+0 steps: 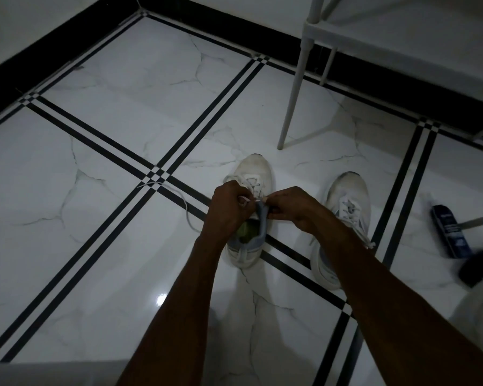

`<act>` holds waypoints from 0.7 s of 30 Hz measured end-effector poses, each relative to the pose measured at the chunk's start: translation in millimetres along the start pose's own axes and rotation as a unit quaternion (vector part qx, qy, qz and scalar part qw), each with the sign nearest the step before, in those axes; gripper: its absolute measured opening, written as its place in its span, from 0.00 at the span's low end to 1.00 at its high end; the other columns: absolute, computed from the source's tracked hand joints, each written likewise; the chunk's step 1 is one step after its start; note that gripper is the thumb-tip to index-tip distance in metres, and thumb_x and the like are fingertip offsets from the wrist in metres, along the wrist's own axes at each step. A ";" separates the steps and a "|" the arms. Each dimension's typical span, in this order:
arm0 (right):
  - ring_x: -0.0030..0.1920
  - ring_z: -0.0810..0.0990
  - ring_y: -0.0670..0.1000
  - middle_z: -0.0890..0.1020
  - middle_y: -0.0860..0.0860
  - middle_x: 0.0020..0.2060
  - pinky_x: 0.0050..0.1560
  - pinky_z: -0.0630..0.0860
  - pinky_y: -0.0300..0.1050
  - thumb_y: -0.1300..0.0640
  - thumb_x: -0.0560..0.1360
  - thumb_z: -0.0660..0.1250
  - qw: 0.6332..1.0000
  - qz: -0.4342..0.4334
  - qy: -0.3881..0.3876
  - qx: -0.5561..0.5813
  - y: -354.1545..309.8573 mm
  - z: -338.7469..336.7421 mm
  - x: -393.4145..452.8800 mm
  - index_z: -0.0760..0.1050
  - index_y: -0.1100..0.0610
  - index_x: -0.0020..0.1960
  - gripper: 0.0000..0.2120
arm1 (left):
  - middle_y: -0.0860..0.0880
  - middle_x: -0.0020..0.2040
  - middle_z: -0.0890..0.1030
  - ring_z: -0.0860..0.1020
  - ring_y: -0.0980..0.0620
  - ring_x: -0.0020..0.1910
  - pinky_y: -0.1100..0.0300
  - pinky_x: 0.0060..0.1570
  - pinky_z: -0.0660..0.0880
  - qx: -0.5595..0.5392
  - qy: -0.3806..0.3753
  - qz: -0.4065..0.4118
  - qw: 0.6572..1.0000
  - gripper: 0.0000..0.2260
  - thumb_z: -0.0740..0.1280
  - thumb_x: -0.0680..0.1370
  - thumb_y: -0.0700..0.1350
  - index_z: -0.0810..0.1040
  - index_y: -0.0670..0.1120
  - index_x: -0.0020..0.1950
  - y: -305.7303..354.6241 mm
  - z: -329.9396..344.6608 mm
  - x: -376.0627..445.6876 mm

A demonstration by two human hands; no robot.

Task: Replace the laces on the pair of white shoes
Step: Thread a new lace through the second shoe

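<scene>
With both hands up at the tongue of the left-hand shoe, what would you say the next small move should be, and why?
Probably draw the lace on through the top eyelet. Both the left hand and right hand pinch it at the tongue of the left shoe, and a long loose tail trails across the floor. The other shoe appears already laced.

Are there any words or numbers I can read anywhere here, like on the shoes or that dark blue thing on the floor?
Dark blue container: it has pale print on its side, but it is too small and blurred to read.
Left shoe: no words or numbers show.
Right shoe: no words or numbers show.
Nothing else in view carries readable text.
</scene>
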State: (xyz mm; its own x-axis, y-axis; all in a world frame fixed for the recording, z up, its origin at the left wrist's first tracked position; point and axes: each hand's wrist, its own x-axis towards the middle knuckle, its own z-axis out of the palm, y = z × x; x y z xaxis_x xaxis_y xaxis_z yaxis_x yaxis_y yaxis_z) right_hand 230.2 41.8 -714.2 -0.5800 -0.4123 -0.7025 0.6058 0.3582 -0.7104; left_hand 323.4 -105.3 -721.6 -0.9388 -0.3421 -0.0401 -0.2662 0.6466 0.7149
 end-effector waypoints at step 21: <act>0.42 0.83 0.54 0.83 0.66 0.52 0.37 0.83 0.40 0.70 0.75 0.69 1.000 0.024 0.006 0.005 -3.1 -0.3 -1.2 0.79 0.72 0.55 0.10 | 0.43 0.45 0.82 0.79 0.46 0.44 0.52 0.45 0.75 0.033 -0.033 0.028 0.999 0.08 0.78 0.71 0.44 0.87 0.42 0.46 -1.2 -4.2 8.5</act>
State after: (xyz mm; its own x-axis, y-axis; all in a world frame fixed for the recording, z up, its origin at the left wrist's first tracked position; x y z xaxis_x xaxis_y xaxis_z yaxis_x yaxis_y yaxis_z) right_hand 228.8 41.4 -711.2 -0.5563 -0.3850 -0.7365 0.6383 0.3695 -0.6753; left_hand 316.7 -111.9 -719.9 -0.9645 -0.2596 -0.0493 -0.2246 0.7072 0.6704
